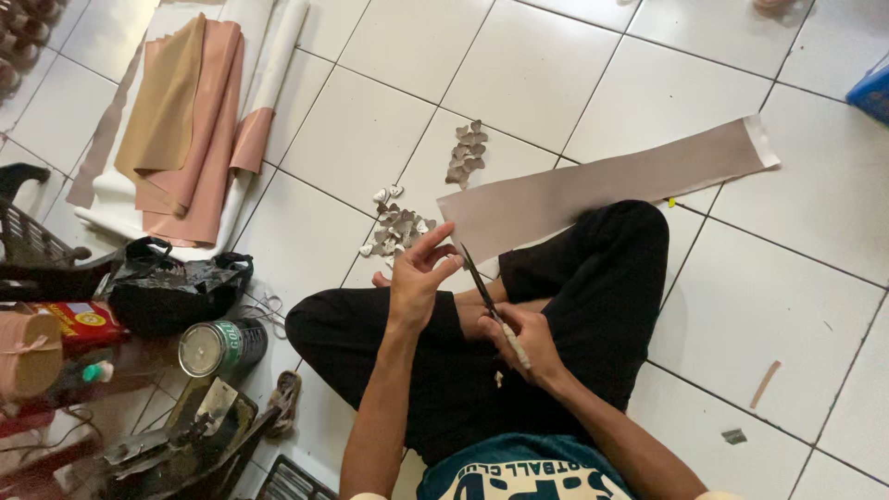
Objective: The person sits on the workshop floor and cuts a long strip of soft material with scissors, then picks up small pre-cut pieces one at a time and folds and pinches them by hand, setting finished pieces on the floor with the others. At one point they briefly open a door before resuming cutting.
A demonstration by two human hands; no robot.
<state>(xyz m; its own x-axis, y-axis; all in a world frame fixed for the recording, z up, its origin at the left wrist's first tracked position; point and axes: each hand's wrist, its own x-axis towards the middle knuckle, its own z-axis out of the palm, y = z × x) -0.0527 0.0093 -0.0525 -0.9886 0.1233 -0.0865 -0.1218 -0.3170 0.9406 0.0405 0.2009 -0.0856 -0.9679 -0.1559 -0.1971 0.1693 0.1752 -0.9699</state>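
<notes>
I sit cross-legged on a white tiled floor. My right hand point(520, 341) grips a pair of scissors point(481, 282) whose blades point up and away from me. My left hand point(419, 270) is raised beside the blades, fingers pinched on a small piece of material that I can barely make out. A long strip of greyish-brown material point(602, 181) lies over my right knee and stretches to the right. Two piles of small cut heart shapes lie on the tiles, one pile point(396, 227) close to my left hand, another pile point(466, 150) farther off.
Folded sheets of pink and tan material point(190, 120) lie at the upper left. A black bag point(176, 289), a metal tin point(220, 345), a red packet point(79, 322) and tools crowd the left. A small scrap strip point(765, 383) lies on the right.
</notes>
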